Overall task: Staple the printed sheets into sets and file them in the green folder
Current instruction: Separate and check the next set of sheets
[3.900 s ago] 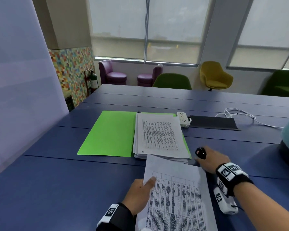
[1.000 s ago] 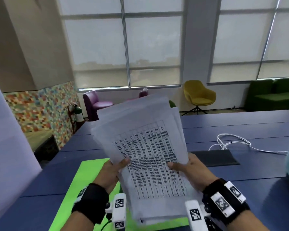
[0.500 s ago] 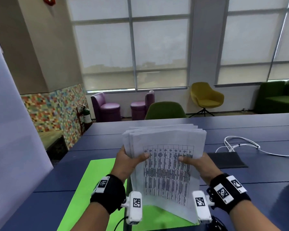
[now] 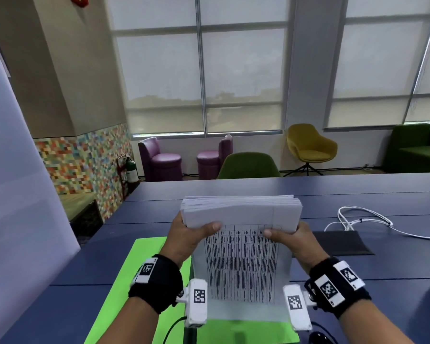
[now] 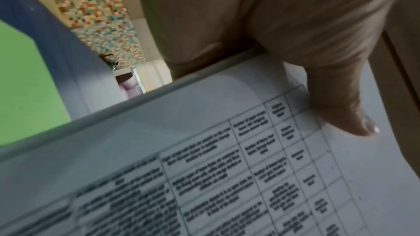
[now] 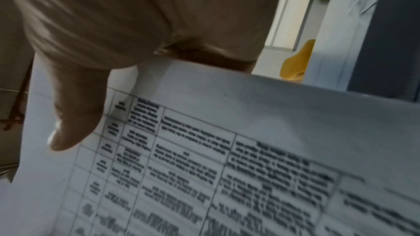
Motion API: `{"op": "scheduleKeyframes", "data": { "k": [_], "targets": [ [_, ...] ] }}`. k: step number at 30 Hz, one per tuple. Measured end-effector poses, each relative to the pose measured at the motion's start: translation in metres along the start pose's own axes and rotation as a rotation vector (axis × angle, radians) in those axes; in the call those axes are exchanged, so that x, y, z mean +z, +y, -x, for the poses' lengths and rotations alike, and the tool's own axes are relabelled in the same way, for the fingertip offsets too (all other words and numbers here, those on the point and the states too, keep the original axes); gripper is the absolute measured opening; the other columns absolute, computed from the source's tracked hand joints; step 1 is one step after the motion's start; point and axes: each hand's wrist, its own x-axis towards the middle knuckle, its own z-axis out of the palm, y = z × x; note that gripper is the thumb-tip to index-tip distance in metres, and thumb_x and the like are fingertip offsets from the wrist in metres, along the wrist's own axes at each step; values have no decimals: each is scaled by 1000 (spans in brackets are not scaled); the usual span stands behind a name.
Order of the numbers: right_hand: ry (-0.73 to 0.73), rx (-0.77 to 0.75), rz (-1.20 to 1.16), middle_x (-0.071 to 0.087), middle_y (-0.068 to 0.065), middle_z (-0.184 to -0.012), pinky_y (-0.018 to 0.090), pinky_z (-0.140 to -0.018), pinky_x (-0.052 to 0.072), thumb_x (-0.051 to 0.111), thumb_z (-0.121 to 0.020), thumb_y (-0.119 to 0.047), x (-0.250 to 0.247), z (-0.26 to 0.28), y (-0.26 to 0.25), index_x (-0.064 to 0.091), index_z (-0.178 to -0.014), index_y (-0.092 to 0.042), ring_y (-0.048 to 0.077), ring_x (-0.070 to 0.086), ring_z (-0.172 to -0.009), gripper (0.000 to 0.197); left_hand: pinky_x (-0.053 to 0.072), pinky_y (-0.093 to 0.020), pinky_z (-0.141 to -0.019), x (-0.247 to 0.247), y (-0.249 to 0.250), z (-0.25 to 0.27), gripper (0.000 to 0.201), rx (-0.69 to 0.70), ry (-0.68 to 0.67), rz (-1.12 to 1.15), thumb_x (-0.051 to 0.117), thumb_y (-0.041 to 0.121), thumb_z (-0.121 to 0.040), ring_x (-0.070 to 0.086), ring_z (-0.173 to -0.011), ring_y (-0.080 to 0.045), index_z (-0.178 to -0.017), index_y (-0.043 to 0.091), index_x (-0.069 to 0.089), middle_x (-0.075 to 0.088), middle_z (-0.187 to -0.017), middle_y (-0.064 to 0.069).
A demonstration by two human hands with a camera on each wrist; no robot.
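Observation:
A thick stack of printed sheets (image 4: pixel 241 244) with a table of text stands upright over the green folder (image 4: pixel 144 276), which lies open on the blue table. My left hand (image 4: pixel 191 234) grips the stack's left edge, thumb on the front page. My right hand (image 4: pixel 291 237) grips the right edge the same way. The left wrist view shows the left hand's thumb (image 5: pixel 345 110) pressed on the sheets (image 5: pixel 204 150), with the folder (image 5: pixel 25 87) below. The right wrist view shows the right hand's thumb (image 6: pixel 72 119) on the page (image 6: pixel 227 150). A black object (image 4: pixel 319 338), perhaps the stapler, lies at the bottom right.
A black mat (image 4: pixel 343 242) and a white cable (image 4: pixel 363 219) lie on the blue table (image 4: pixel 395 264) to the right. Purple, green and yellow chairs (image 4: pixel 308 147) stand beyond the far edge. A pale panel (image 4: pixel 18 194) rises on the left.
Both hands lifted the loose sheets off the folder and squared them into an even upright stack. The stack has dropped lower toward the folder since a second ago.

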Motion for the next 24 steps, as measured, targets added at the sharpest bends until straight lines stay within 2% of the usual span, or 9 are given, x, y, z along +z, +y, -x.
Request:
{"op": "scheduleKeyframes", "data": {
  "k": [6,9,11,13,15,17,20,21,24],
  "targets": [
    [33,13,-46,77,9,-94,35,-92,55,89,-67,-10,11,-7,-2,66,-100,-13,20,73,-93,41,58,-28,-82,10,-6,-4,41,-12,19,-20,81,-3,-68,71,-94,-15,-101,19,71,76,-103,-3],
    [37,-14,-23,78,6,-95,39,-94,55,84,-65,-16,11,-10,-6,68,-100,-14,16,74,-92,38,57,-22,-76,14,-2,-9,28,-10,51,-35,79,-5,-71,72,-82,-9,-84,21,75,78,-89,4],
    [62,-43,-6,79,0,-89,33,-87,56,84,-65,-18,9,-12,-14,68,-95,-16,11,74,-86,34,56,-19,-72,19,8,-14,29,22,47,-14,78,-8,-71,72,-77,-7,-77,21,77,78,-84,6],
    [62,-91,-8,79,-5,-86,25,-79,58,83,-67,-11,7,-15,-24,68,-91,-19,7,74,-83,29,56,-19,-71,20,17,-20,32,65,39,7,78,-11,-69,73,-78,-8,-81,19,76,78,-85,5],
    [47,-105,-40,79,-1,-91,27,-80,60,83,-64,-8,1,-16,-24,71,-93,-18,12,75,-89,33,57,-22,-72,18,19,-23,35,76,2,10,79,-11,-65,73,-81,-11,-85,18,76,78,-88,2],
    [31,-70,-50,79,7,-98,35,-86,59,88,-59,-10,-5,-14,-15,74,-94,-14,21,74,-97,37,58,-29,-76,15,14,-20,35,43,-34,-13,83,-5,-58,73,-84,-16,-82,20,79,78,-91,-3],
    [-16,28,-54,77,13,-103,35,-90,56,97,-49,-32,-11,-11,2,77,-95,-10,27,72,-104,55,58,-31,-80,9,3,-14,38,-20,-27,-6,85,3,-52,73,-88,-17,-83,25,79,78,-94,-4],
    [-34,40,-56,77,13,-104,35,-91,55,97,-49,-32,-12,-11,3,78,-95,-11,26,71,-105,54,58,-32,-82,7,1,-15,39,-37,-31,5,84,3,-52,73,-90,-18,-84,24,79,78,-96,-5],
    [-94,46,-31,77,10,-105,36,-93,56,89,-63,-6,-10,-16,-2,73,-102,-15,25,71,-107,43,57,-35,-84,5,0,-19,40,-69,-51,-10,83,-6,-56,73,-94,-23,-87,19,77,77,-98,-8]
  ]
}}
